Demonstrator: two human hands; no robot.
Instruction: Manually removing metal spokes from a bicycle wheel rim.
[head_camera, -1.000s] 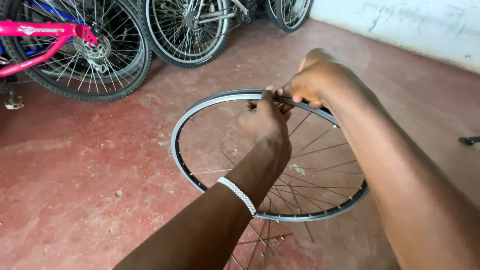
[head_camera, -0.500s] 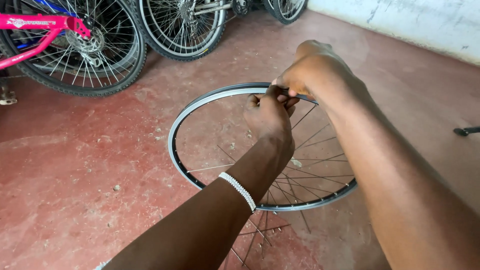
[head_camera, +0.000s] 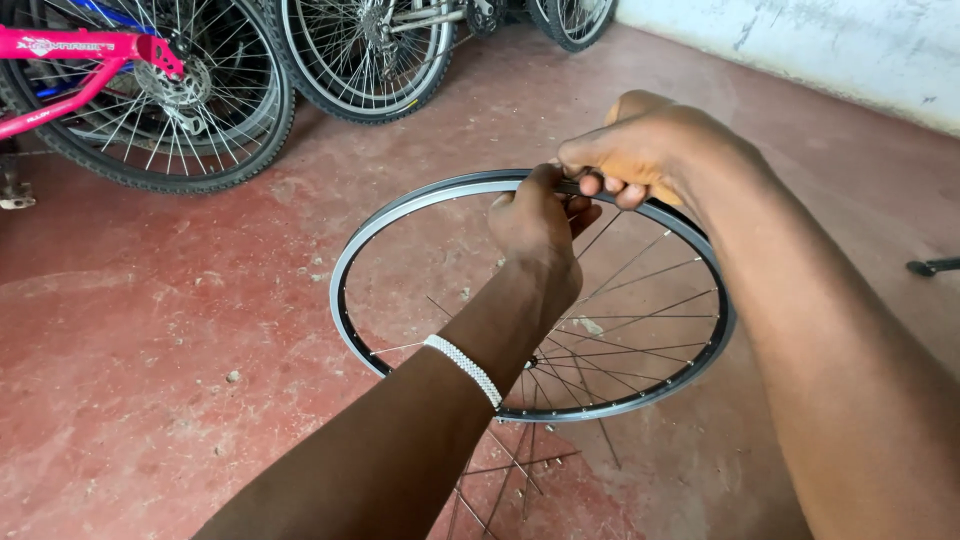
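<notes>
Two hands work at the far edge of a rim.

Loose spokes (head_camera: 510, 470) lie nearest on the red floor (head_camera: 150, 400). The rim (head_camera: 345, 290) is held up over them. The left hand (head_camera: 535, 225) and right hand (head_camera: 640, 150) are both closed, pinching its far edge. The floor on the left is open. Bikes (head_camera: 190, 90) stand behind, by the wall (head_camera: 800, 40).
</notes>
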